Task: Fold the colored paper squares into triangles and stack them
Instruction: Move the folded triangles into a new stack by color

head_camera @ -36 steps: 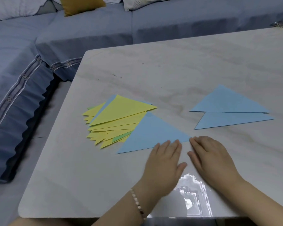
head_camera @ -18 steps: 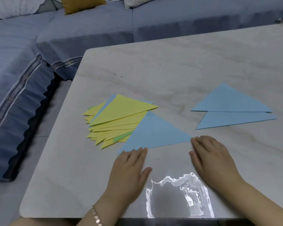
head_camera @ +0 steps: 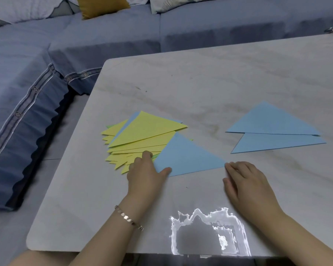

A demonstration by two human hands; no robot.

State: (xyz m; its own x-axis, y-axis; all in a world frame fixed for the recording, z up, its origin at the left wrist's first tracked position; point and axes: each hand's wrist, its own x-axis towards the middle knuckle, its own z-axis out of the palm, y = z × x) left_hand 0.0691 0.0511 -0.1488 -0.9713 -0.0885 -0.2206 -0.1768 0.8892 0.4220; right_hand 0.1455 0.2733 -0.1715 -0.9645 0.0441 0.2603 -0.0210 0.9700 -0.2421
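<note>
Fingers (head_camera: 147, 156) of the left hand (head_camera: 146, 173) are curled, a corner of the triangle (head_camera: 186, 156) pinched (thumb on top). The right hand (head_camera: 246, 183) is laid flat at the other corner. The triangle is lapped over the right edge of the stack (head_camera: 142, 133).

The stack of triangles (head_camera: 142, 131) is lying on the left part of the counter (head_camera: 219, 77). The single triangle (head_camera: 185, 158) is lying to its right, overlapping the stack's right edge. The left hand (head_camera: 145, 176) is holding that triangle's near left corner, its fingers (head_camera: 146, 154) reaching over the stack. The right hand (head_camera: 244, 181) is resting flat on the counter, touching the triangle's right corner. The pair of triangles (head_camera: 273, 131) is lying farther right, well apart, one overlapping the other. The sofa (head_camera: 104, 45) is standing behind and left of the counter.
</note>
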